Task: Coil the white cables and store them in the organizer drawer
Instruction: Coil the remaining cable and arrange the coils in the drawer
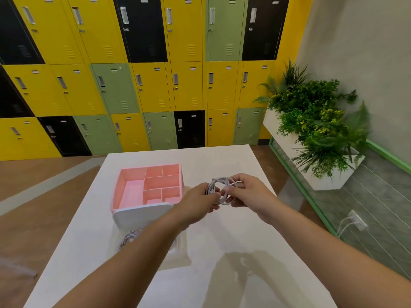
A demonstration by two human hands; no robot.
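A white cable (pixel 219 183) is wound into a small round coil, held above the white table (pixel 233 241) right of the pink organizer (pixel 117 192). My left hand (pixel 195 203) grips the coil's left side. My right hand (pixel 249 192) pinches its right side with fingers and thumb. The organizer has several open compartments on top. Its clear drawer (pixel 178 254) is pulled out toward me, below a white front panel (pixel 142 214). Another coiled white cable (pixel 129 237) lies in the drawer, partly hidden by my left forearm.
Yellow, green and black lockers (pixel 144 74) fill the wall behind the table. A white planter with green plants (pixel 315 121) stands at the right. A wall outlet (pixel 355 218) with white plugs sits low on the right wall. Brown floor surrounds the table.
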